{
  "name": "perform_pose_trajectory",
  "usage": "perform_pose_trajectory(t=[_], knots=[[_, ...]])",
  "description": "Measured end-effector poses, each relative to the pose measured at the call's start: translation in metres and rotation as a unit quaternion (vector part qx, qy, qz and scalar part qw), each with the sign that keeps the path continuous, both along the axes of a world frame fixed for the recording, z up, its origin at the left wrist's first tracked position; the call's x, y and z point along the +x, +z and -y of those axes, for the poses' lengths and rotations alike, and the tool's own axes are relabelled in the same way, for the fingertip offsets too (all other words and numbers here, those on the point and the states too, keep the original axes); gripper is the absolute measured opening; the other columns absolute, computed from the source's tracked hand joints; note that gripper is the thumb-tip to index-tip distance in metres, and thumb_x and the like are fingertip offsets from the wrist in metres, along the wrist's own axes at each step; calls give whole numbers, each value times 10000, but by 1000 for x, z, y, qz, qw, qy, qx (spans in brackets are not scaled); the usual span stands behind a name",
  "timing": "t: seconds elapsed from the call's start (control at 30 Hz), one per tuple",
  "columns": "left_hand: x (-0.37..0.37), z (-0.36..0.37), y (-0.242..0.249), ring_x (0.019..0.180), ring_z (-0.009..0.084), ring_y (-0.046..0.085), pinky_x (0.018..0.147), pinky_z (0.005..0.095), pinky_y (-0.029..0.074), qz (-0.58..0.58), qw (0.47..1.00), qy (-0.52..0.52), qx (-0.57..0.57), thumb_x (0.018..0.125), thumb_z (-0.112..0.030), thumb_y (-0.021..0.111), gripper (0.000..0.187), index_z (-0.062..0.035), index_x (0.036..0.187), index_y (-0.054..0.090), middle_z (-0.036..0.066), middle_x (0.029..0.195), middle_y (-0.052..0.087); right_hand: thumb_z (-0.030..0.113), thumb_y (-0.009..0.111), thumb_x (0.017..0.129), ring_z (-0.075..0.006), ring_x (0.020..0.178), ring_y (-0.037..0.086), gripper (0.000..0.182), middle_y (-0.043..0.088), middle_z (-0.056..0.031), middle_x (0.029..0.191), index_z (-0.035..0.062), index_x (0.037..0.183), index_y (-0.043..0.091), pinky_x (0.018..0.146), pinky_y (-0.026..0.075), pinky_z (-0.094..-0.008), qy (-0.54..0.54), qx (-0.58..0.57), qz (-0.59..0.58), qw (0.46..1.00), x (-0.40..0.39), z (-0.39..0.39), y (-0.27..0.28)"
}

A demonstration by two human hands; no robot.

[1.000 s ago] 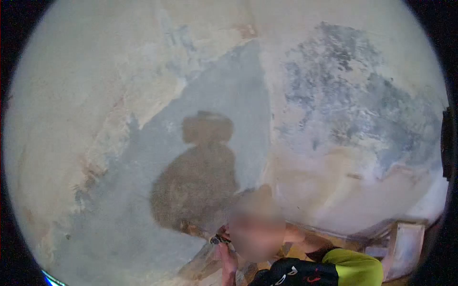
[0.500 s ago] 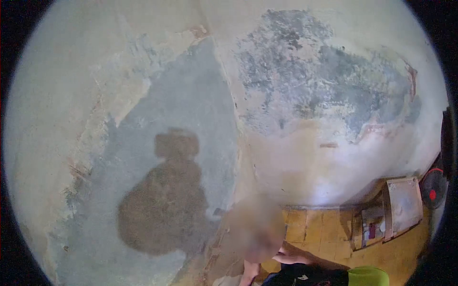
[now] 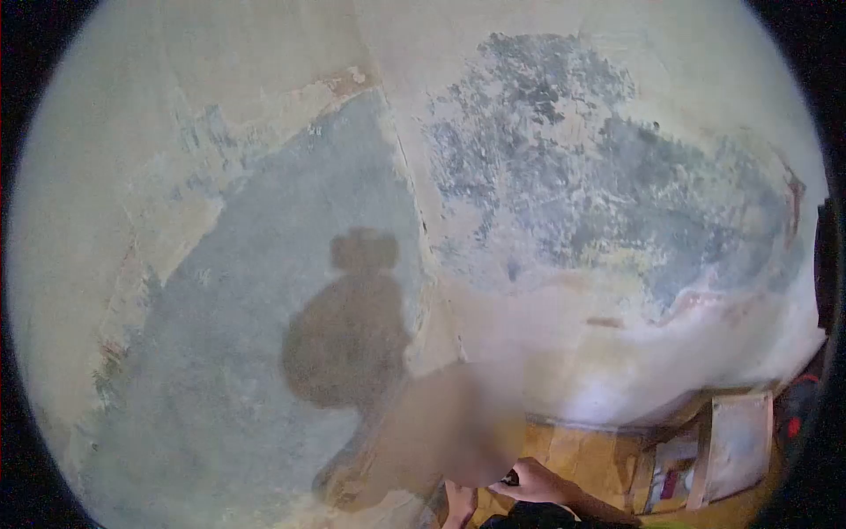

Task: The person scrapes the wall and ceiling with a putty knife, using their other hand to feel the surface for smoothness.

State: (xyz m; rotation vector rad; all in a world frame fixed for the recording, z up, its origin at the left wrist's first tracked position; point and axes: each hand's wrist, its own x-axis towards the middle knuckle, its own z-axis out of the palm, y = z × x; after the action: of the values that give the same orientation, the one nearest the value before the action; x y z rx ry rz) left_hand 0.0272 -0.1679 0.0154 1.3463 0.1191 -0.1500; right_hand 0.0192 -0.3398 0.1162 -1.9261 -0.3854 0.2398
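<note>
Low in the view, my right hand (image 3: 536,481) is closed around a small dark object (image 3: 509,477), whose shape I cannot make out. My left hand (image 3: 460,504) is just to its left, by the bottom edge, its fingers hidden. A blurred patch sits directly above both hands and covers whatever is there. In front of me stands a wall with a large smooth grey-blue area (image 3: 256,291) on the left. Right of the corner seam, the wall carries a rough, patchy grey-blue area (image 3: 564,167). A brown shadow (image 3: 348,339) of a head and shoulders falls on the left wall.
Orange-brown floor tiles (image 3: 582,445) show at the lower right. A wooden frame or stand with a pale panel (image 3: 738,445) is there, near the wall's foot. A dark round object with a red centre (image 3: 794,428) is at the far right.
The view has tilted up and shifted, so the right wall's patches and the stand sit lower. The shadow has moved right and looks smaller. My right hand now shows more clearly.
</note>
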Motion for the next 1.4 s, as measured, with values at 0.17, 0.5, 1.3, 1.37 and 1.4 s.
perform_pose_trajectory(t=[0.17,0.5,1.3,1.37,1.4], knots=[[31,29,54,968,187,617,809,318,474,-120,992,14,-23,966,-478,520,470,-51,1144,603,68,1015,650,199,777,804,-262,820,686,399,667,-139,957,40,1142,636,729,548,-343,-13,44,123,991,44,25,10],[66,3,72,995,223,623,799,352,503,-128,992,-3,-15,953,-403,550,410,-25,1097,619,113,1045,642,192,842,727,-255,847,657,316,610,-89,1009,108,955,640,714,518,-399,152,122,485,852,133,-8,-2],[157,-7,95,951,240,624,733,352,487,95,939,314,-101,974,-505,471,419,-103,1071,541,91,1061,609,597,594,742,-256,559,556,515,498,-44,615,97,646,520,514,451,-371,291,260,805,446,418,-104,352],[158,1,109,951,235,621,741,346,482,116,937,321,-73,971,-513,470,417,-112,1059,543,86,1055,611,637,670,662,-286,522,540,543,478,-41,578,129,612,488,498,434,-400,322,237,815,419,431,-112,381],[160,3,114,951,232,619,746,344,479,128,936,323,-59,969,-517,469,416,-117,1053,544,84,1052,612,634,667,665,-288,521,538,543,476,-44,572,128,607,478,494,432,-401,287,240,826,421,445,-118,395]])
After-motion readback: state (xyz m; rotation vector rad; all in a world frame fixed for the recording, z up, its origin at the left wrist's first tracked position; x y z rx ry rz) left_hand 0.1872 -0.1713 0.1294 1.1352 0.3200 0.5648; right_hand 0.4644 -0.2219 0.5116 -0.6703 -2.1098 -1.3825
